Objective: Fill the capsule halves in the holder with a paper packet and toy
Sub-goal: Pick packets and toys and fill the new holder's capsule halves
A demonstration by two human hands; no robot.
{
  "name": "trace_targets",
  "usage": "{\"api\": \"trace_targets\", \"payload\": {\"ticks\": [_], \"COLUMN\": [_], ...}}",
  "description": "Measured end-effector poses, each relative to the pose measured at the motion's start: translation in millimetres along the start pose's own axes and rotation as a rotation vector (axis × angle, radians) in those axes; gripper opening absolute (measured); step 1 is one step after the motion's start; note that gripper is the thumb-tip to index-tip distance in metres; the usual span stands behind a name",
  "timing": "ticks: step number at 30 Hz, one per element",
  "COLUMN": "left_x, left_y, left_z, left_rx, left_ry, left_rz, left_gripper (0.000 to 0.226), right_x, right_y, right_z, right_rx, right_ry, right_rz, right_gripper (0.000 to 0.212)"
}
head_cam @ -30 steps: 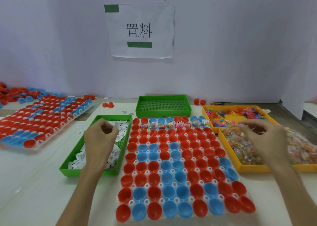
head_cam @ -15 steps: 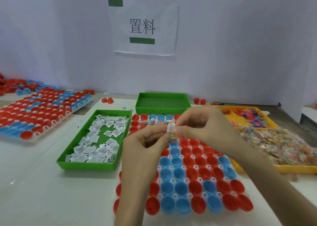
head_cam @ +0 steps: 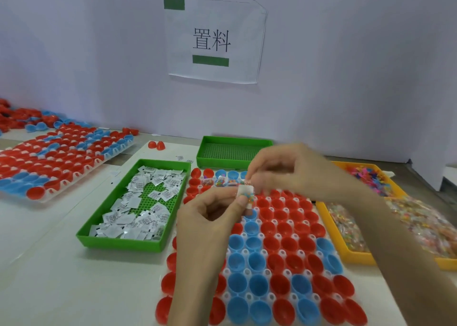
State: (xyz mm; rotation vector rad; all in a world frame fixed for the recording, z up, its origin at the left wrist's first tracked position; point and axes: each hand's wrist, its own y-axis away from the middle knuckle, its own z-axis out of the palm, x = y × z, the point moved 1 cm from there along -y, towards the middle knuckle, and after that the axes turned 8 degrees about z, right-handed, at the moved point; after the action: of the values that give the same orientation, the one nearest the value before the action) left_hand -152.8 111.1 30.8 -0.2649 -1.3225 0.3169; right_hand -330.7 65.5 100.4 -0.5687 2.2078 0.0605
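The left hand [head_cam: 210,217] is pinching a small white square paper packet [head_cam: 245,191] together with a toy [head_cam: 249,200], a clear bag of coloured bits, above the holder [head_cam: 282,253]. The right hand [head_cam: 289,170], blurred, is curling its fingertips at the packet's top; whether it is gripping cannot be told. Red and blue capsule halves [head_cam: 284,243] are sitting open-side up in the holder. A green tray [head_cam: 123,243] is holding white packets; a yellow tray [head_cam: 356,258] is holding bagged toys.

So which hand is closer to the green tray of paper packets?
Left. The left hand sits just right of the packet tray, pinching a packet; the right hand is farther right, beyond the left one.
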Motion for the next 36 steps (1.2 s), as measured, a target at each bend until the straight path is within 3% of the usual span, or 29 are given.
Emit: {"api": "trace_targets", "payload": {"ticks": [3, 6, 8, 10, 12, 16, 24, 30, 33, 36], "left_x": [-3.1, -3.2, -2.4, -0.6, 1.6, 1.2, 0.8, 2.3, 2.4, 4.0], "left_y": [5.2, 12.8, 18.2, 21.9, 23.7, 25.9, 27.3, 27.7, 28.0, 27.7], "left_z": [-7.5, -12.2, -11.8, -9.7, -5.5, 4.0, 4.5, 6.2, 7.2, 8.5], "left_rx": [0.031, 0.031, 0.026, 0.002, -0.035, -0.077, -0.058, -0.075, -0.078, -0.081], "left_ry": [-0.014, -0.041, -0.050, -0.050, -0.055, -0.049, -0.080, -0.060, -0.041, -0.006], "left_rz": [0.002, 0.010, 0.016, 0.028, 0.042, 0.034, 0.044, 0.047, 0.041, 0.027], "left_gripper": [0.006, 0.005, 0.006, 0.005, 0.004, 0.006, 0.014, 0.019, 0.017, 0.014], "right_x": [30.6, 97.7, 145.9, 181.5, 195.0, 199.6, 204.7, 209.1, 195.6, 154.2], "right_y": [1.6, 3.8, 10.8, 18.5, 19.1, 13.0, 12.4, 13.5, 14.7, 12.5], "right_z": [-41.5, -71.7, -73.3, -62.8, -56.0, -60.6, -65.4, -70.9, -75.8, -79.6], "right_rx": [0.253, 0.532, 0.462, 0.325, 0.347, 0.418, 0.365, 0.438, 0.605, 0.688], "right_ry": [-0.012, 0.128, 0.316, 0.374, 0.393, 0.421, 0.397, 0.296, 0.236, 0.010], "right_rz": [0.061, 0.333, 0.620, 0.791, 0.795, 0.782, 0.809, 0.773, 0.708, 0.498], "right_gripper": [0.012, 0.012, 0.013, 0.016, 0.004, 0.019, 0.019, 0.018, 0.018, 0.017]}}
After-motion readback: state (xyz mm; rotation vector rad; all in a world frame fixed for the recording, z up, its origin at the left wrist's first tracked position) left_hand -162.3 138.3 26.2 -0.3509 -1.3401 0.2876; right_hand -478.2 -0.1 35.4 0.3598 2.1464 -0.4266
